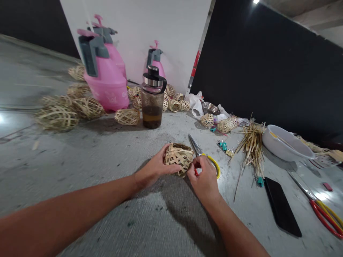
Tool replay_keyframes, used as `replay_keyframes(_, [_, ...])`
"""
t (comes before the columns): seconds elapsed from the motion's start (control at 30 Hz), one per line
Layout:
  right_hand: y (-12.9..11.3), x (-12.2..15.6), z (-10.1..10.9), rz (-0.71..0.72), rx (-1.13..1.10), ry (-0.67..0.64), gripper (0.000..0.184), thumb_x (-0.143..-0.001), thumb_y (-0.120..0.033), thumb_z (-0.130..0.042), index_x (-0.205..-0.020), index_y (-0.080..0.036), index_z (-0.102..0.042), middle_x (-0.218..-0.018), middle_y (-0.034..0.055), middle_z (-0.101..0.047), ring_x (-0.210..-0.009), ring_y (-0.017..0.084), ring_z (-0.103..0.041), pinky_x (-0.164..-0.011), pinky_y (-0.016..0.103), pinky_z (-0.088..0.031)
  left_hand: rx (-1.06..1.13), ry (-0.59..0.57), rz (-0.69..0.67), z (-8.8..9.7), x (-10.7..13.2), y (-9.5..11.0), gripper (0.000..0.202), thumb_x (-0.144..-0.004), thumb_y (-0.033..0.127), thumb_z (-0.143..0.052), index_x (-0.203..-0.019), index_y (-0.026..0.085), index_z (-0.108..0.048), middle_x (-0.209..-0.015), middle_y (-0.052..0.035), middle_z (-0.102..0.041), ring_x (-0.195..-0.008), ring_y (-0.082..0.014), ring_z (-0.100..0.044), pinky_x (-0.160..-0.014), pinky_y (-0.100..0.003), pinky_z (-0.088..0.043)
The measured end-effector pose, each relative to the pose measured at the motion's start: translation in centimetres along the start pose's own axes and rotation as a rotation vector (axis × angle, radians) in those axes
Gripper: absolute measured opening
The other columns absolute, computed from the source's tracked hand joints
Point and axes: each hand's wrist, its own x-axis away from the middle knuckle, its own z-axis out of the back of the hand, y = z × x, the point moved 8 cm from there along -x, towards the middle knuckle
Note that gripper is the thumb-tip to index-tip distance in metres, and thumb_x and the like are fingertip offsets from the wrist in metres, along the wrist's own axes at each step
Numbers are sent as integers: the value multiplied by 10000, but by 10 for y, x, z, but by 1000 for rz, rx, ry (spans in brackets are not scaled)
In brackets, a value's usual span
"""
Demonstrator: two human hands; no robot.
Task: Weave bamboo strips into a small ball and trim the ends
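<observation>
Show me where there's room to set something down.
Broad bare patch: between the left forearm and the bottle. Smaller one: between the right forearm and the black phone. Crowded: the back, with pink sprayers and woven baskets, and around the straw bundle.

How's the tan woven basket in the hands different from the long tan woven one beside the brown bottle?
The left hand holds the round tan woven basket; the long tan woven basket lies untouched. The held one looks rounder, the lying one longer. Both have crisscrossed strips.
</observation>
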Motion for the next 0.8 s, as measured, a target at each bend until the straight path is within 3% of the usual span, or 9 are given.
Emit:
replay_keyframes(0.13, [-7,0,1,82,20,2,148,-890,-170,-529,-790,-273,-498,-732,1,-598,-681,191,-588,-645,323,-477,82,-31,89,-3,0,-5,548,-753,279,-873,-1242,223,-632,-1242,-113,-757,-1179,-340,-694,-926,-374,-559])
replay_keyframes(0.3, [-8,0,2,87,-6,-33,127,-977,-240,-531,-853,-267,-544,-782,24,-642,-712,198,-613,-667,336,-501,109,-45,179,-2,0,-12,542,-798,357,-847,-1284,219,-652,-1205,-111,-766,-933,-272,-717,-717,-326,-564])
replay_keyframes(0.53, [-7,1,3,97,-13,-44,143,-1019,-288,-506,-905,-259,-587,-809,42,-670,-737,208,-624,-697,345,-513,174,-88,160,-4,-1,-12,547,-791,290,-879,-1283,224,-649,-1251,-121,-755,-1002,-259,-731,-816,-341,-579])
replay_keyframes(0.7, [-2,1,4,82,13,-30,167,-1042,-302,-478,-935,-256,-598,-841,49,-690,-769,216,-637,-706,346,-511,245,-119,133,-7,-1,-10,543,-822,287,-872,-1310,238,-640,-1347,-118,-730,-1168,-288,-712,-923,-366,-570])
replay_keyframes(0.8, [1,1,6,65,3,-26,195,-1064,-325,-468,-958,-246,-611,-859,56,-699,-778,219,-645,-719,348,-512,265,-148,120,-8,-2,-10,503,-872,307,-833,-1329,240,-634,-1362,-122,-731,-1168,-301,-724,-868,-363,-585])
